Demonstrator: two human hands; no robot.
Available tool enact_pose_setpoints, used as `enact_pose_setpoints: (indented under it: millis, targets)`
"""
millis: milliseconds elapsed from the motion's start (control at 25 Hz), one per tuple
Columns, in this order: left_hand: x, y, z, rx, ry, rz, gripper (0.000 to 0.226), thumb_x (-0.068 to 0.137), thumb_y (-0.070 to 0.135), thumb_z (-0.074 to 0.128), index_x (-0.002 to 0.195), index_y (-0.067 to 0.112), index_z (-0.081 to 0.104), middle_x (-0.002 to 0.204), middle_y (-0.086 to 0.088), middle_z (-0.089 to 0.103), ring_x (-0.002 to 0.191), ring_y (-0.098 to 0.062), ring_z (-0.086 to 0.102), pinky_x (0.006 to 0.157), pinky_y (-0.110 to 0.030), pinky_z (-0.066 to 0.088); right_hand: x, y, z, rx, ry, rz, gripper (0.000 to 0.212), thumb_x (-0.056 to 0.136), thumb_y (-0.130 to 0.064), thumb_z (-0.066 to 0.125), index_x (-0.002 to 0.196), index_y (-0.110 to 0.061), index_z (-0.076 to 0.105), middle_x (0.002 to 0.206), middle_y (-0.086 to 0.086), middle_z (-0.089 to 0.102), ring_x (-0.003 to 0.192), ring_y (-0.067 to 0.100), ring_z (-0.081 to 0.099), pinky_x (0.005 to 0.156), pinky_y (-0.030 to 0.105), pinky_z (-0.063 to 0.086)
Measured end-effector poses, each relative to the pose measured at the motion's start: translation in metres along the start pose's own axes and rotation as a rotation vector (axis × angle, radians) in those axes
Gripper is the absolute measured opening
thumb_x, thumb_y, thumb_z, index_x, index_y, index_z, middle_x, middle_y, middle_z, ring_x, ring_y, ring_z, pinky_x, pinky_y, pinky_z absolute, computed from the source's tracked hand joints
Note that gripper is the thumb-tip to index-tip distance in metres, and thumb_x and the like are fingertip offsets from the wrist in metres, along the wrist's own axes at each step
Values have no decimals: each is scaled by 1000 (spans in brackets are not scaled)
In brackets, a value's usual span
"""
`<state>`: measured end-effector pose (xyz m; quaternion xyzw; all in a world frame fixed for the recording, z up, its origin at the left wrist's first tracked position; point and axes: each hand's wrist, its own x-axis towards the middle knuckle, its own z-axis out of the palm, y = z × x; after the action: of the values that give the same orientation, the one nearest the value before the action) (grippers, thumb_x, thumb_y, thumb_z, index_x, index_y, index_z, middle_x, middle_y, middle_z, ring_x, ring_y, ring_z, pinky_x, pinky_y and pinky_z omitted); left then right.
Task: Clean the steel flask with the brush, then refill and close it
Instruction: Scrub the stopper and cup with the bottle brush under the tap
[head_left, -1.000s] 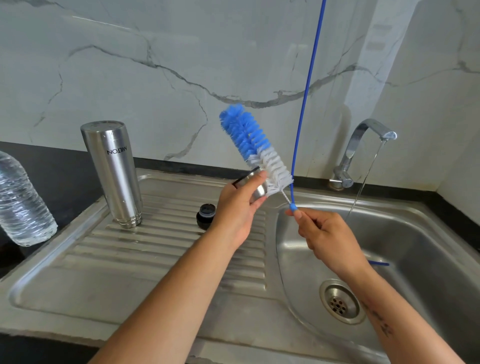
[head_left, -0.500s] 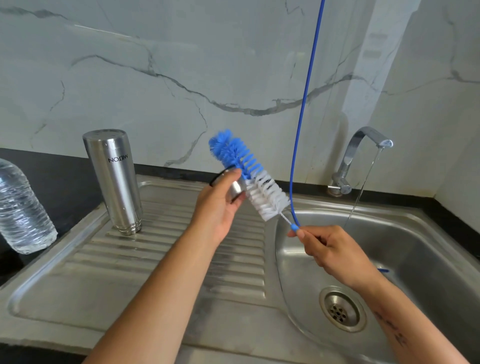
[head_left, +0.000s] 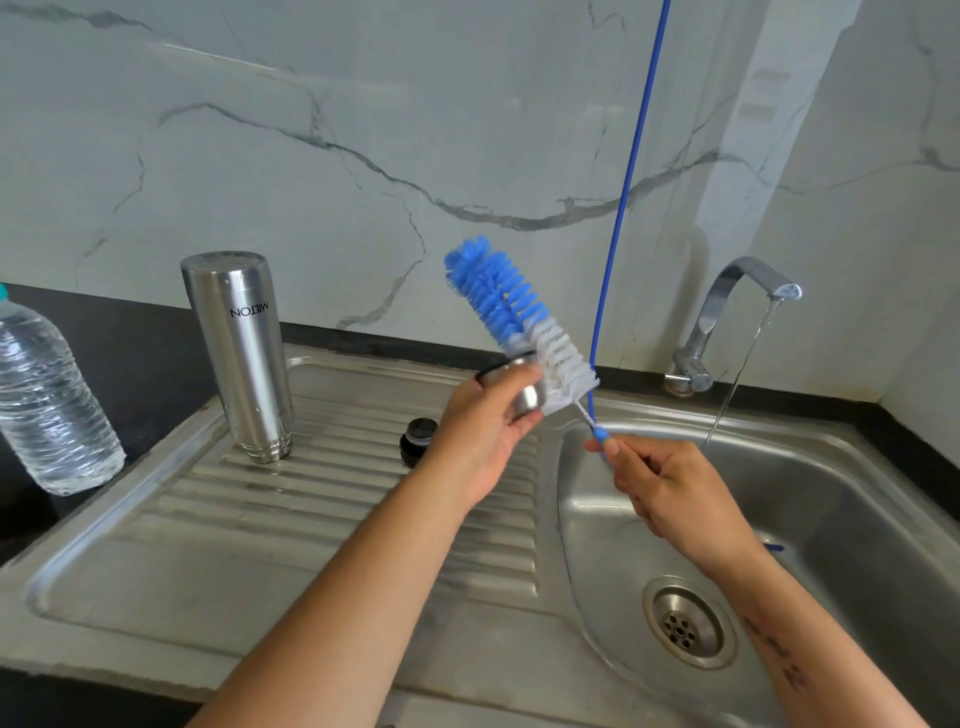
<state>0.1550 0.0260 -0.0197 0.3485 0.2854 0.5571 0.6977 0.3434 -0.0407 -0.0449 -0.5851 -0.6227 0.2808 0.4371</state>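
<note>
My left hand (head_left: 483, 441) grips a steel cap (head_left: 522, 392) over the drainboard (head_left: 260, 519), and my right hand (head_left: 670, 493) pinches the brush (head_left: 511, 312) by its wire stem — bristles against the cap, tilted up to the left. The flask (head_left: 241, 353) stands upside down on the drainboard, well left of my hands — a black stopper (head_left: 418, 441) sits between, and the tap (head_left: 727, 312) runs into the sink (head_left: 857, 519).

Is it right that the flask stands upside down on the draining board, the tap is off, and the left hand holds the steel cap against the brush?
Not quite: in the head view the tap is running, a thin stream falling into the sink. The rest holds.
</note>
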Motion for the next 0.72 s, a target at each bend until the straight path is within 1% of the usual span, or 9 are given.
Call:
enact_pose_setpoints:
  millis: [80,200,280,320,400,480,520,560,720]
  targets:
    - [1,0,3,26,-17,13,10,94,5,67,98,12,72,94,-2,77,92,-13,72,91,-33,56,0,-1,2,-52,40,-31,24,104,-36,56,102,-31,79,57,-7,38,50,9,30,47,17,28]
    - [13,17,-13,-163,92,103,11,94,4,65,92,12,71,91,-4,75,85,-13,71,76,-27,57,-8,-2,2,21,-79,-40,24,103,-34,56,104,-28,79,60,-5,34,51,8,27,46,14,28]
    - [9,16,-13,-204,51,93,8,95,7,65,97,12,71,98,-5,76,90,-14,73,78,-27,58,-5,-4,5,17,-59,-53,24,103,-34,56,105,-27,79,58,-7,36,49,6,28,46,13,28]
    - [5,9,-8,-148,2,65,9,95,9,67,101,13,71,103,-3,77,95,-13,74,85,-29,58,-1,-4,7,-2,-1,-66,24,104,-34,55,105,-27,78,58,-8,37,48,5,29,46,13,28]
    - [-1,-3,1,98,-54,27,21,87,21,77,107,20,71,105,4,78,98,-9,72,96,-31,51,5,0,8,-5,114,-63,25,105,-34,53,104,-27,77,58,-7,41,47,7,30,46,15,28]
    - [-1,-1,-1,294,-36,33,47,67,34,91,109,25,70,103,11,77,96,-7,71,91,-31,46,5,7,3,90,161,-22,26,106,-33,52,104,-26,77,57,-9,40,49,10,27,44,18,26]
    - [1,2,-5,323,6,41,54,61,34,93,108,24,70,102,9,78,94,-8,71,89,-30,46,3,10,-1,143,167,1,26,106,-32,52,103,-24,77,57,-10,38,49,11,25,44,20,25]
    - [2,5,-9,301,41,35,53,59,29,95,106,21,71,101,5,78,93,-10,72,89,-31,48,2,12,-4,183,168,26,27,107,-30,52,103,-21,77,56,-11,36,49,11,23,43,21,23]
    - [3,10,-11,-79,68,-57,11,83,2,78,93,5,75,91,-10,77,89,-21,74,90,-38,61,0,9,-2,214,98,69,27,106,-30,52,104,-19,76,58,-6,36,48,10,24,42,21,22]
